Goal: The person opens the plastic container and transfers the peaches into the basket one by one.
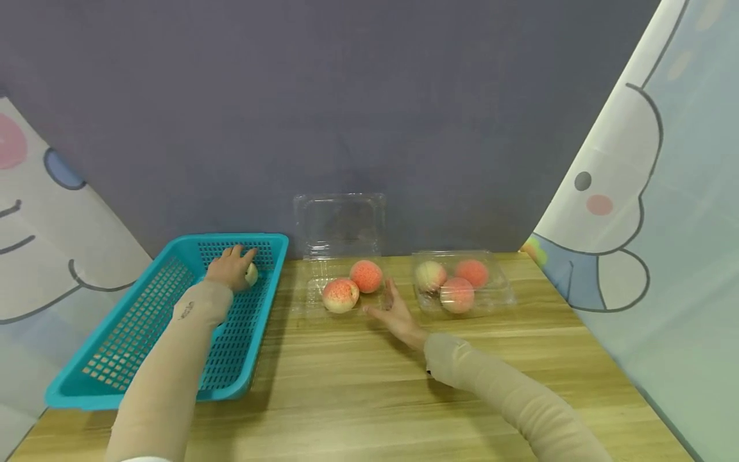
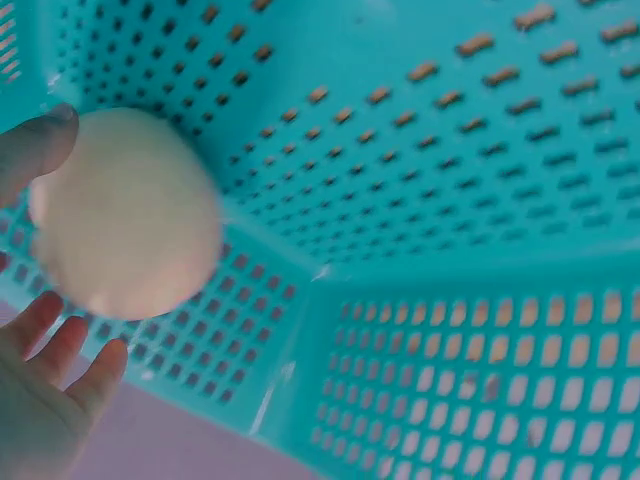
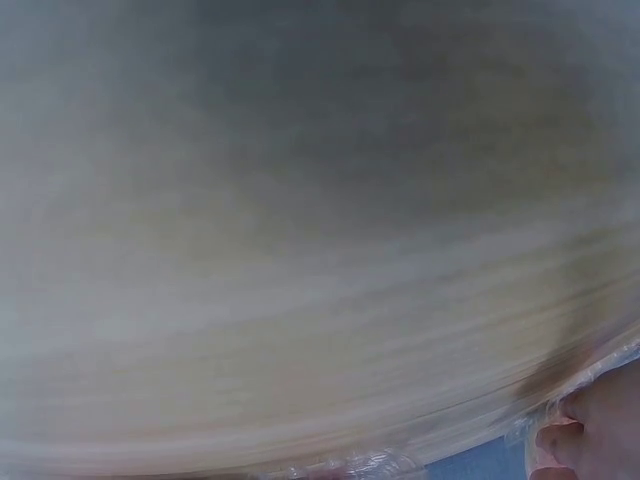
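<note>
Inside the blue-green plastic basket (image 1: 261, 340), my left hand (image 1: 229, 269) reaches over a pale peach (image 1: 251, 275). In the left wrist view the thumb lies at the peach's (image 2: 130, 215) edge, and the spread fingers (image 2: 100, 372) stand just off its other side. My right hand (image 1: 399, 321), thumb and fingers extended, is at the right side of a clear clamshell box (image 1: 340, 224) whose lid stands up. It holds two red-speckled peaches (image 1: 340, 296). Only part of the right hand (image 3: 600, 425) shows in the blurred right wrist view, beside clear plastic.
To the right stands a second clear box (image 1: 501, 295) with its lid down over three peaches (image 1: 457, 296). All stand on a wood-grain table (image 1: 346, 385). A grey panel (image 1: 346, 115) rises behind, and cartoon-printed cloths (image 1: 681, 269) flank both sides.
</note>
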`<move>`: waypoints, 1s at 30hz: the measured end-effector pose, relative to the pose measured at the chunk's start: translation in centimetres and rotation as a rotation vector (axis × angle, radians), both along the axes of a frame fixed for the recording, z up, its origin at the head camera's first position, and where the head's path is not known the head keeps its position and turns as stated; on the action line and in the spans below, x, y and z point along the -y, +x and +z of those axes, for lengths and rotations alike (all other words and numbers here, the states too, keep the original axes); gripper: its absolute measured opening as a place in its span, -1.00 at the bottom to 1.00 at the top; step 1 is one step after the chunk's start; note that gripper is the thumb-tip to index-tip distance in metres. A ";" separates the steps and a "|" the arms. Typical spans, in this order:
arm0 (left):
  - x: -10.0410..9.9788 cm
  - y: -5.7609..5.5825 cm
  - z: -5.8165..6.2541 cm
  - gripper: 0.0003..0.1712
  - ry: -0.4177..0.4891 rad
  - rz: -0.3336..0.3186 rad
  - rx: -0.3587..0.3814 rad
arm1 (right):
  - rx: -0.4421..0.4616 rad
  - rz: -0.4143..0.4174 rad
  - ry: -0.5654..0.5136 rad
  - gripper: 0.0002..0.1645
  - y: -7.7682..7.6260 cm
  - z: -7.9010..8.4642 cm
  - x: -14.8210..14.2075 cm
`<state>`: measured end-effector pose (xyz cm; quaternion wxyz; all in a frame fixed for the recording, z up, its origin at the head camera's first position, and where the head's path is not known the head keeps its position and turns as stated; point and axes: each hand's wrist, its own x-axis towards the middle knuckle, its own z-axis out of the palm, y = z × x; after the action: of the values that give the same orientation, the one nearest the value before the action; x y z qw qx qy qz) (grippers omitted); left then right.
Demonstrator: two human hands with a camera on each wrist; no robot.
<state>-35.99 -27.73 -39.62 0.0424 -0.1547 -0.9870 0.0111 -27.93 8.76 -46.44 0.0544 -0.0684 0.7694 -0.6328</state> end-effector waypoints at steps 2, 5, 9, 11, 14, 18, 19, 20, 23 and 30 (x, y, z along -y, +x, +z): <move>-0.2 0.1 0.6 -0.18 -0.020 -0.021 -0.022 | -0.004 -0.005 0.009 0.18 0.1 0.1 -0.1; -0.6 0.3 1.5 -0.28 -0.055 -0.050 -0.059 | 0.000 -0.007 0.009 0.17 0.1 0.1 -0.2; -1.3 0.9 2.9 -0.35 -0.092 -0.080 -0.082 | 0.017 0.008 -0.001 0.15 0.6 1.1 -0.2; -1.7 1.2 3.5 -0.35 -0.098 -0.099 -0.086 | 0.021 0.018 0.002 0.15 0.8 1.6 -0.2; -2.4 1.7 4.3 -0.34 -0.108 -0.121 -0.095 | 0.010 0.017 0.015 0.15 0.7 1.4 -0.1; -3.3 2.4 4.9 -0.35 -0.110 -0.151 -0.118 | -0.010 0.000 0.022 0.18 0.1 0.1 -0.1; -3.5 2.6 5.0 -0.36 -0.112 -0.156 -0.124 | -0.016 -0.001 0.019 0.19 0.2 0.1 -0.1; -3.6 2.8 5.2 -0.37 -0.113 -0.158 -0.133 | -0.024 -0.002 0.020 0.20 0.2 0.1 -0.2; -4.4 3.5 5.8 -0.43 -0.121 -0.155 -0.191 | -0.055 0.001 0.032 0.21 0.4 0.2 -0.2; -7.5 5.4 7.3 -0.56 -0.100 -0.199 -0.371 | 0.001 -0.003 0.026 0.19 0.0 0.4 -0.3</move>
<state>-30.59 -20.27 -32.29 0.2166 -0.2486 -0.9403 0.0841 -27.89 9.02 -46.01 0.0547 -0.0663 0.7775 -0.6230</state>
